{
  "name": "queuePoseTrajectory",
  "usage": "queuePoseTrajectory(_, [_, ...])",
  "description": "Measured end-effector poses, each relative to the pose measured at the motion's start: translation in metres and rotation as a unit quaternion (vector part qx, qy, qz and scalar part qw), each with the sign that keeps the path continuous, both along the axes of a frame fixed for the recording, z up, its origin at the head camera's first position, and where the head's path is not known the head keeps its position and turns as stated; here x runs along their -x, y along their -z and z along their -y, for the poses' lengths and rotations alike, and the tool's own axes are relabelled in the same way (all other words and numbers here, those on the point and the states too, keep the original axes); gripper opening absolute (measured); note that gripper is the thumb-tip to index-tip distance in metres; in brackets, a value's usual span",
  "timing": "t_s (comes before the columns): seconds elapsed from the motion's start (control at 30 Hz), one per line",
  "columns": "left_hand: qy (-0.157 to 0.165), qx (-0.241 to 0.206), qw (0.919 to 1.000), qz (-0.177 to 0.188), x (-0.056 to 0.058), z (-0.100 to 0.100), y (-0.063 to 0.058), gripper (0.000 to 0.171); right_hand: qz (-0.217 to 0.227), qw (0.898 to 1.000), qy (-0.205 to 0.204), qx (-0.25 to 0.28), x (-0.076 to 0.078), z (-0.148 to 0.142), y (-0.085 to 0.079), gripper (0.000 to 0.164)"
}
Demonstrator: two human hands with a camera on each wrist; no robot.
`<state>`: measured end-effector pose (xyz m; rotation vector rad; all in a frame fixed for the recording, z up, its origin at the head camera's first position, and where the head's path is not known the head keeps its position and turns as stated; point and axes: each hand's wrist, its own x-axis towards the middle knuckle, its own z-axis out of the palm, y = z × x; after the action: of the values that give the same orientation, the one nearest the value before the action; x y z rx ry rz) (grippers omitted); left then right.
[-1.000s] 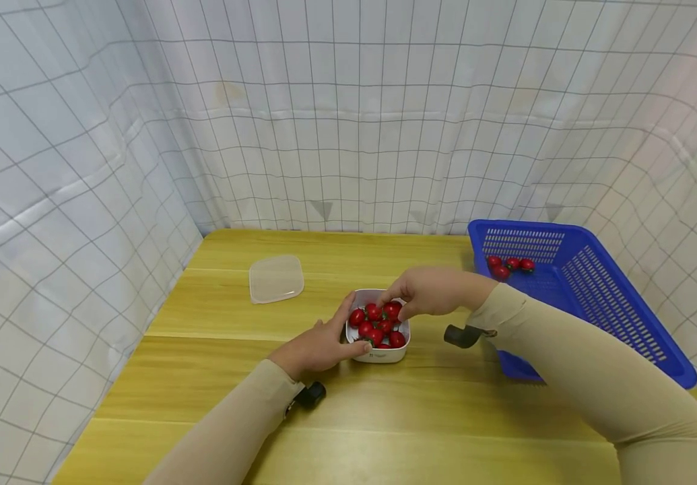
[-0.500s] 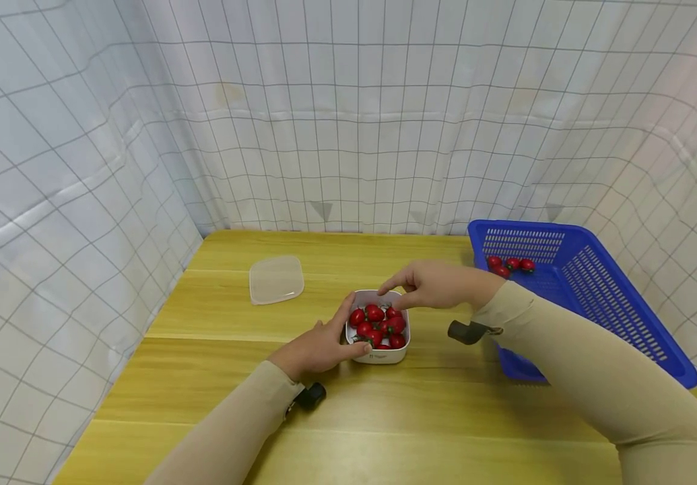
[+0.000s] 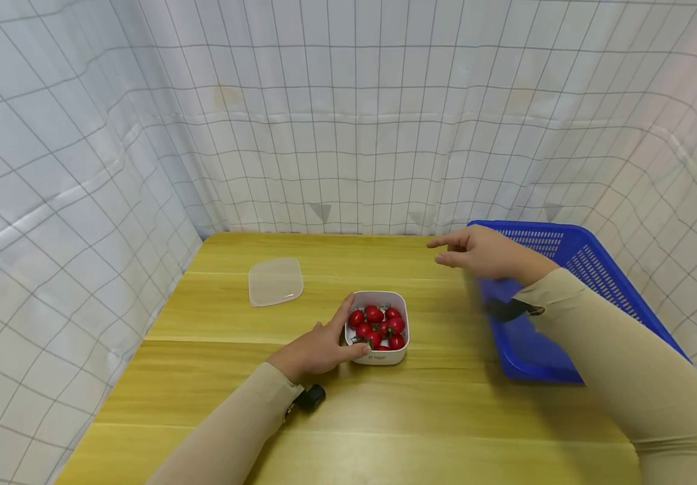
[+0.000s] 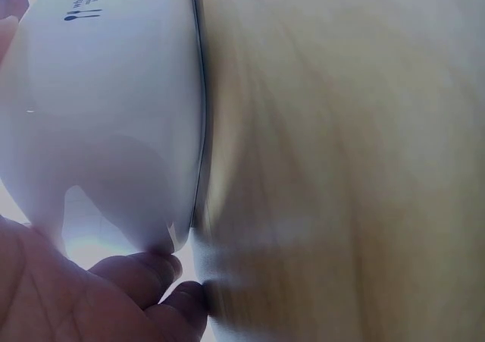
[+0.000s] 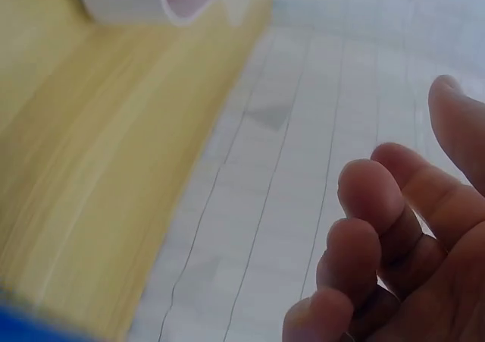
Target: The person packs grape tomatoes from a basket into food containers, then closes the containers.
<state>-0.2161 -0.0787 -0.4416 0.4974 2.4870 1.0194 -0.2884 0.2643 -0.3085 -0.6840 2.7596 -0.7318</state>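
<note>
A white square container (image 3: 378,360) holds several red cherry tomatoes (image 3: 375,314). My left hand (image 3: 318,347) grips its left side, thumb at the front rim and a finger along the far left edge. In the left wrist view, fingers (image 4: 140,277) curl against the glossy wall of the container (image 4: 114,122), which bears a small printed label. My right hand (image 3: 484,252) is over the left rim of the blue basket (image 3: 603,269), its fingers loosely bent and holding nothing. In the right wrist view that hand (image 5: 409,236) hangs in the air, apart from the container.
A clear plastic lid (image 3: 275,281) lies on the wooden table (image 3: 348,417), left of and behind the container. White checked curtains (image 3: 348,135) stand around the back and sides. My right hand and sleeve hide part of the basket, including where tomatoes showed earlier.
My right hand has left the container, where its fingers were among the tomatoes, and moved right and back to the basket. My left hand and the container have stayed in place.
</note>
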Motion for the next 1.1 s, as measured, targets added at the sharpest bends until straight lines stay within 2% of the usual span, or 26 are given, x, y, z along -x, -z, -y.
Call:
queuePoseTrajectory(0.17, [-0.002, 0.002, 1.0, 0.001, 0.0, 0.0, 0.002, 0.107, -0.006, 0.998, 0.065, 0.005, 0.008, -0.04, -0.001, 0.051])
queuePoseTrajectory(0.33, [-0.004, 0.002, 1.0, -0.001, 0.001, 0.001, 0.003, 0.107, -0.012, 0.992, 0.127, -0.001, 0.019, -0.083, 0.009, 0.059])
queuePoseTrajectory(0.43, [-0.004, 0.004, 1.0, 0.0, 0.001, 0.001, 0.003, 0.107, -0.019, 0.989, 0.147, -0.02, 0.025, -0.106, 0.016, 0.064])
queuePoseTrajectory(0.7, [-0.006, 0.012, 0.9999, 0.0, 0.0, 0.002, 0.002, 0.106, -0.035, 0.983, 0.17, -0.062, 0.032, -0.146, 0.031, 0.069])
queuePoseTrajectory(0.93, [-0.009, 0.011, 0.9999, 0.004, -0.001, 0.003, 0.003, 0.107, -0.013, 0.98, 0.187, -0.07, 0.038, -0.163, 0.052, 0.071])
queuePoseTrajectory(1.1, [-0.009, 0.01, 0.9999, 0.002, -0.001, 0.003, 0.003, 0.106, -0.002, 0.978, 0.184, -0.097, 0.04, -0.172, 0.066, 0.069])
